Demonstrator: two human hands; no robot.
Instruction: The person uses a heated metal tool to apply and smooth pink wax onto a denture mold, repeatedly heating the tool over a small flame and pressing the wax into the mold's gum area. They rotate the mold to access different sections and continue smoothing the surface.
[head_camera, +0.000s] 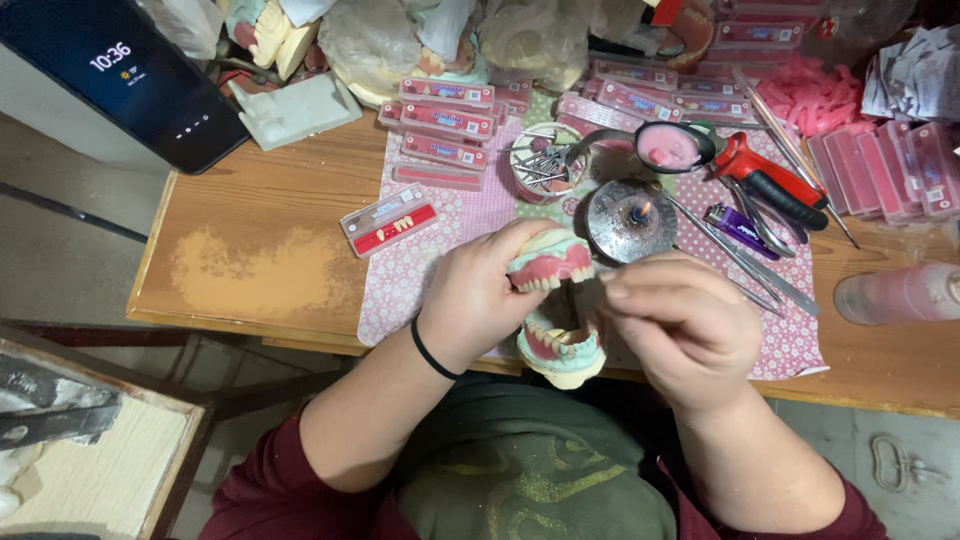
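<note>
My left hand (475, 295) grips a hinged denture model, its fingers wrapped over the upper pink-and-white denture (552, 262) on a pale green cast. The lower denture cast (562, 347) hangs open below it, at the table's front edge. My right hand (680, 320) is closed in a pinch right beside the upper teeth, holding a thin metal instrument that is mostly hidden by the fingers. A small lit spirit burner (630, 218) stands just behind both hands.
A wooden table (255, 265) carries a pink patterned cloth (420, 275), several flat trays of artificial teeth (445, 120), a tin of metal tools (540, 165), a spoon of pink wax (668, 148), red-handled pliers (765, 175), a purple lighter (738, 228), a phone (115, 70), a pinkish bottle (900, 292).
</note>
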